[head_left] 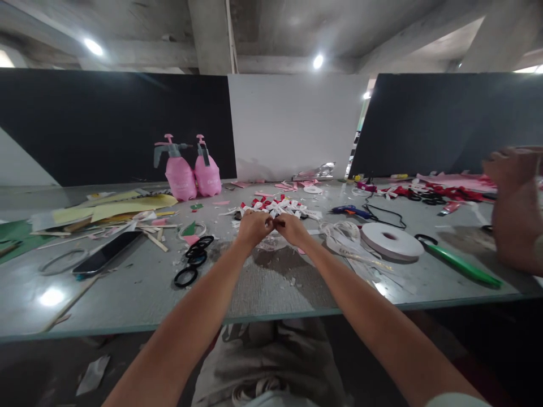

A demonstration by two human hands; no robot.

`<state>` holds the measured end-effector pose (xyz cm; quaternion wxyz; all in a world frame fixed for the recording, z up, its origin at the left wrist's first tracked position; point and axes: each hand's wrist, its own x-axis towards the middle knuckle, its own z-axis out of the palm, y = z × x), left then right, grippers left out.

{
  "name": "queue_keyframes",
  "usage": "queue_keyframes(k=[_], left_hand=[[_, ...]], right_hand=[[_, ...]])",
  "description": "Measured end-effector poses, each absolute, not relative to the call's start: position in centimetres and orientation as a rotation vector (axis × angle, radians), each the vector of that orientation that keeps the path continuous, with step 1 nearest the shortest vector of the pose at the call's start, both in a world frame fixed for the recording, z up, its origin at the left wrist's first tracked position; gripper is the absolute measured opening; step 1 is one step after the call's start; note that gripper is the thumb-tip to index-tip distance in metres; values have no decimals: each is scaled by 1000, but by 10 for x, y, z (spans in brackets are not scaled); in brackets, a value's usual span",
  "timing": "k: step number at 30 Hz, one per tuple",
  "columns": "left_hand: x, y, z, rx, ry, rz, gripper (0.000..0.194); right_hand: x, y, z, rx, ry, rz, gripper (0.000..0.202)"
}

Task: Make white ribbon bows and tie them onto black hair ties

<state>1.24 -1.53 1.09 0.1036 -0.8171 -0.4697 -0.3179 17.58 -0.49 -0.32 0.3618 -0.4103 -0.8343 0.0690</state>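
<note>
The left hand (254, 227) and the right hand (292, 228) meet above the desk (275, 294), their fingers (282, 220) curled and drawn in nearly tip to tip. A small dark spot shows between them, but I cannot tell whether they pinch anything.

Just beyond the fingers lies a low heap of ribbon bows (280, 204), white and red with a slight sheen, their loops and short tails pointing in many directions. The heap is longest from left to right, across the line of sight. A flat white tail with dark lettering reaches out at its right end.

Right of the fingers are loose loops of pale, printed ribbon (345, 244), then a thick, round ribbon roll (373, 236) lying flat. Beyond these is a blue glue gun (352, 212) with a black cord. Farther right are a shiny green object (462, 263), long and slim, and another person's arm (515, 209).

Left of the fingers, and nearer the desk's front edge, lie smooth black rings (185, 284). Well left is a dark, glossy phone (108, 254), set aslant. Beyond and left stand two pink plastic spray bottles (180, 178), upright and side by side.
</note>
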Motion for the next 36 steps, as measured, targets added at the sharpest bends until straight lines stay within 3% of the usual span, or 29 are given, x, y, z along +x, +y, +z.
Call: queue_keyframes(k=[5, 12, 17, 30, 36], left_hand=[[6, -9, 6, -2436, -1405, -1064, 15], [-2, -5, 1, -2545, -1491, -1587, 23], [-1, -5, 0, -2549, -1476, -1672, 23], [-2, -10, 4, -2486, -1588, -1204, 21], [-4, -12, 6, -2521, -1485, -1161, 25]], right_hand=[[175, -1, -5, -995, -2077, 259, 19], [173, 0, -4, -924, -1948, 399, 22], [172, -2, -2, -927, -1906, 441, 21], [171, -2, -5, -1010, -2019, 252, 16], [172, -4, -3, -1040, -1980, 292, 17]])
